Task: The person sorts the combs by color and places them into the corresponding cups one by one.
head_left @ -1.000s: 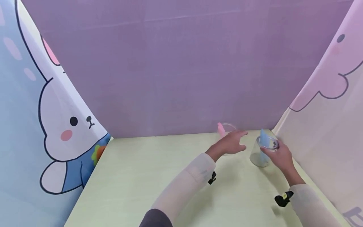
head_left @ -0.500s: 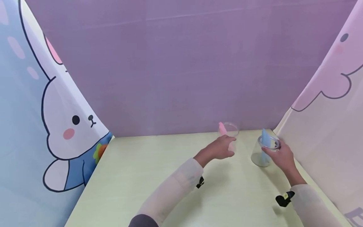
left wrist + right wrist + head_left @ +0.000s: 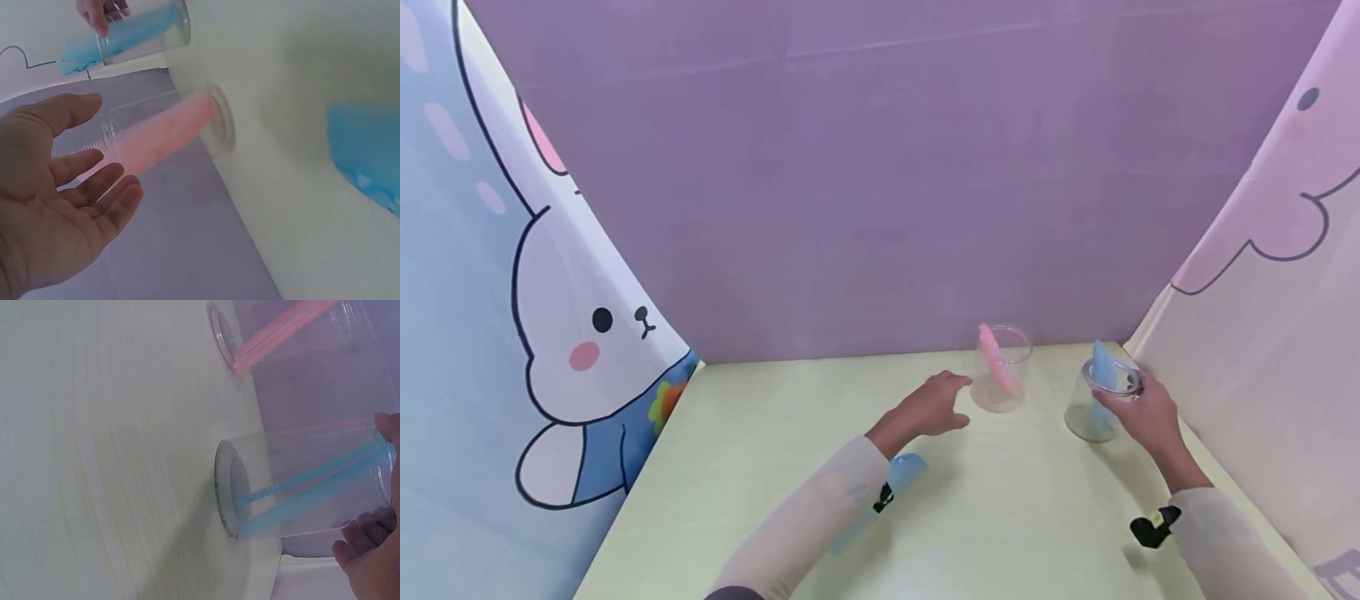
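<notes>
My right hand [image 3: 1150, 414] grips the rim of a clear cup [image 3: 1081, 419] at the right. A blue comb [image 3: 1103, 368] leans upright inside that cup, seen in the right wrist view as blue strips. Left of it stands another clear cup [image 3: 1017, 383] holding a tilted pink comb [image 3: 997, 360], whose teeth show in the left wrist view. My left hand [image 3: 928, 407] hovers left of the pink comb's cup, fingers loose, holding nothing. Partly hidden under the left forearm, a flat blue piece [image 3: 907, 470] lies on the table; its kind is unclear.
The pale yellow-green table [image 3: 760, 450] meets a purple back wall [image 3: 850, 208]. Cloth side walls with cartoon prints stand at the left [image 3: 572, 333] and right [image 3: 1262, 375]. Both cups are near the back right corner.
My left hand has moved left and toward me, away from the pink comb's cup, uncovering it. The blue piece now shows beside the left forearm. My right hand keeps hold of its cup.
</notes>
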Tool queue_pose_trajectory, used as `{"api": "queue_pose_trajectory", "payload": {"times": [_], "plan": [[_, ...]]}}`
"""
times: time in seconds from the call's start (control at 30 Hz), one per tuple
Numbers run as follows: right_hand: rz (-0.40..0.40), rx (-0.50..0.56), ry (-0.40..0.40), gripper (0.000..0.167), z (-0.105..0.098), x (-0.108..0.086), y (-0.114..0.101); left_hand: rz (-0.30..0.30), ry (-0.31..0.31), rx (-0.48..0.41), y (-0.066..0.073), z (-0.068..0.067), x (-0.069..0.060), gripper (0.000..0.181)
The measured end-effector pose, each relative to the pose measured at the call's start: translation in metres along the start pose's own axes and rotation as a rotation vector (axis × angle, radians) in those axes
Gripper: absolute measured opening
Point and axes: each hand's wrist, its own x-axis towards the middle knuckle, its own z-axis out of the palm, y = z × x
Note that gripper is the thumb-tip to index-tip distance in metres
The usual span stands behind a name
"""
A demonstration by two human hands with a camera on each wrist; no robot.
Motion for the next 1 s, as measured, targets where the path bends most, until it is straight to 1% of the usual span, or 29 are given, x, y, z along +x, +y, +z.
{"api": "queue_pose_trajectory", "payload": {"times": [0.07, 0.23, 0.37, 0.53, 0.67, 0.8, 1.0], "plan": [[0.0, 0.002, -0.006, 0.088, 0.0, 0.0, -0.001, -0.029, -0.005, 0.009, -0.008, 0.001, -0.006, 0.068], [-0.003, 0.002, -0.011, 0.089, 0.0, 0.0, -0.002, -0.077, -0.009, 0.014, -0.026, 0.001, -0.021, 0.068], [0.001, -0.001, -0.007, 0.09, -0.003, 0.0, -0.003, -0.102, -0.021, 0.021, -0.038, 0.004, -0.034, 0.067], [0.006, -0.003, 0.004, 0.089, -0.003, 0.001, 0.0, -0.106, -0.046, 0.031, -0.056, 0.008, -0.05, 0.067], [0.002, -0.004, 0.012, 0.088, -0.001, 0.002, 0.002, -0.122, -0.051, 0.019, -0.071, 0.014, -0.063, 0.067], [-0.002, 0.006, 0.004, 0.089, 0.0, 0.001, 0.002, -0.165, -0.053, -0.018, -0.085, 0.021, -0.076, 0.067], [0.0, 0.008, 0.001, 0.09, 0.002, 0.001, 0.003, -0.204, -0.032, -0.056, -0.1, 0.028, -0.093, 0.062]]}}
